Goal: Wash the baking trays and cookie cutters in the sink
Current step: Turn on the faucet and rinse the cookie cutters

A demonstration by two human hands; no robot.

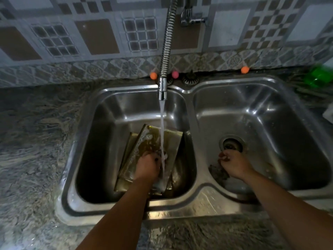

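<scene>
Over the left basin of a steel double sink [196, 201], my left hand [146, 166] presses down on the top tray [153, 143], fingers [157, 157] curled over something small and dark that I cannot identify; whether they grip it I cannot tell. Water [162, 123] runs from the tap [163, 87], which hangs on a coiled metal hose, and strikes the tray just beside that hand. Soap suds cover the left part of the tray. It lies tilted, its far edge raised, on top of a second tray [126, 159] that shows beneath it at the left and near sides; both are golden-brown.

Within the right basin, my right hand [234, 164] has its fingers [224, 156] curled around a small item near the drain [232, 144]; the item is too hidden to name. A dark scrubber [219, 172] lies on the basin floor, touching that hand on its left side. No cookie cutter can be told apart with certainty.

Along the back rim stand two orange balls [153, 75] and one pink ball [175, 74]. A green object [317, 76] rests on the mottled stone worktop [36, 141] at the far right. Patterned tiles [97, 37] cover the wall behind.
</scene>
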